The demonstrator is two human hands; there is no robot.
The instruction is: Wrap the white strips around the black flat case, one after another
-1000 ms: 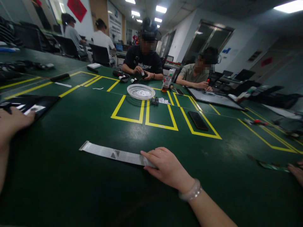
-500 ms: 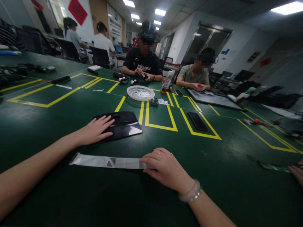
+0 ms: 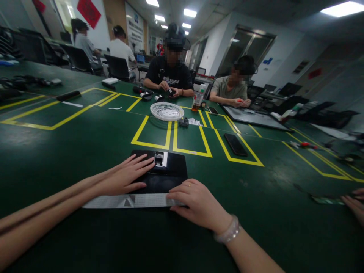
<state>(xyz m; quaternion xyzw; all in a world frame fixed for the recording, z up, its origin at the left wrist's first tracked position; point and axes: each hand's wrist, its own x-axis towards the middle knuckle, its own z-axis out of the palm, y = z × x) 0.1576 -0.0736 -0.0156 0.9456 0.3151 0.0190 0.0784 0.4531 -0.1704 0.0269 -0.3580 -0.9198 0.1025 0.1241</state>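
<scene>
A glossy black panel [image 3: 170, 170] with a small silver-edged socket lies on the green table. My left hand [image 3: 127, 176] rests on its left part, fingers spread flat. Just in front of the panel runs a flat silvery ribbon strip [image 3: 113, 201]; its left end is hidden under my left forearm. My right hand [image 3: 193, 199], with a ring and a pale bracelet, has its fingers closed on the strip's right end, close to the panel's lower right corner.
Beyond yellow tape outlines are a white round basket [image 3: 167, 111], a black phone [image 3: 235, 144], a bottle [image 3: 197, 99] and a large dark panel [image 3: 254, 118]. Two people sit across the table [image 3: 93, 151]. Another person's hand [image 3: 354, 204] shows at the right edge.
My left hand and the black panel have moved right and nearer, up against the strip. A socket on the panel now shows. My right hand has stayed nearly in place.
</scene>
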